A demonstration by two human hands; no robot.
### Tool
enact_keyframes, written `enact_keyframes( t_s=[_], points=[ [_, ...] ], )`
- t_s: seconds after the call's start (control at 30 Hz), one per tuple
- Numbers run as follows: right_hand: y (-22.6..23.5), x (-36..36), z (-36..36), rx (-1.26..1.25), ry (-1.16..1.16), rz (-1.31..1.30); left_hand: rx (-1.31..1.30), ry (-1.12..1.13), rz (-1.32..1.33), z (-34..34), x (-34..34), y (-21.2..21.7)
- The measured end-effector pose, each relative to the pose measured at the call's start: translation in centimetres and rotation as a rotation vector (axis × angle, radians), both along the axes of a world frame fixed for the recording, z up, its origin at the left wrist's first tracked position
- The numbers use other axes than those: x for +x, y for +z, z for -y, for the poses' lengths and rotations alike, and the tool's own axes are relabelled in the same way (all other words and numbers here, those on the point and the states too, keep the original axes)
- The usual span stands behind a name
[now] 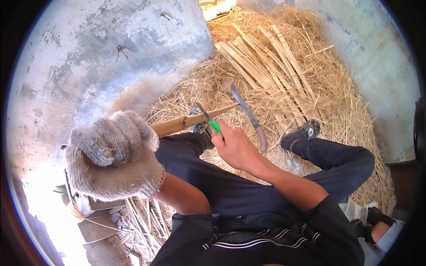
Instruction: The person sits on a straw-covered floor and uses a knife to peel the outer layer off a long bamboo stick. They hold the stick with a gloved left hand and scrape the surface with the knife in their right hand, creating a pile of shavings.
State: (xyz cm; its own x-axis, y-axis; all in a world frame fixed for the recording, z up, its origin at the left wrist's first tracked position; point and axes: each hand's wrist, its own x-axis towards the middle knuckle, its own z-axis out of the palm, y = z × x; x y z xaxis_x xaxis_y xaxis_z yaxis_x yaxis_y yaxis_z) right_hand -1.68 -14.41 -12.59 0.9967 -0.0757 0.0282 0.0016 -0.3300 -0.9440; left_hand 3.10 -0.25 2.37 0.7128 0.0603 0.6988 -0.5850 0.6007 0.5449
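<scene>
My left hand, in a grey knitted work glove, is closed near the left wall. From behind its fist a split bamboo strip runs out to the right, tapering toward its far end. My bare right hand is wrapped round the green handle of a small knife. The knife's narrow blade lies across the bamboo strip, pointing up and left. Whether its edge touches the bamboo I cannot tell. A machete with a dull brownish handle lies on the straw just beyond my right hand.
Several split bamboo strips lie in a loose row on the straw, beyond my right shoe. Pale concrete walls rise at left and right. Thin offcuts are scattered at lower left. Part of another person shows at lower right.
</scene>
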Motion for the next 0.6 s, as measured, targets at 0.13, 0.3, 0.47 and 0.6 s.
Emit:
enact_keyframes(
  t_s=[0.13,0.3,0.47,0.6],
  points=[
    [1.8,-1.0,-0.6,-0.015,0.035,0.025,0.017,-0.073,0.033,-0.9,-0.1,-0.4],
    [0.9,-1.0,-1.0,-0.296,-0.014,0.106,0.017,-0.121,0.066,-0.7,-0.1,-0.6],
    [3.9,-1.7,-2.1,-0.259,0.054,0.057,0.024,-0.09,0.05,-1.8,-0.4,-0.7],
    [1.9,-1.5,-1.9,-0.329,0.026,0.033,0.045,-0.17,0.087,-1.0,-0.7,-0.8]
  ],
)
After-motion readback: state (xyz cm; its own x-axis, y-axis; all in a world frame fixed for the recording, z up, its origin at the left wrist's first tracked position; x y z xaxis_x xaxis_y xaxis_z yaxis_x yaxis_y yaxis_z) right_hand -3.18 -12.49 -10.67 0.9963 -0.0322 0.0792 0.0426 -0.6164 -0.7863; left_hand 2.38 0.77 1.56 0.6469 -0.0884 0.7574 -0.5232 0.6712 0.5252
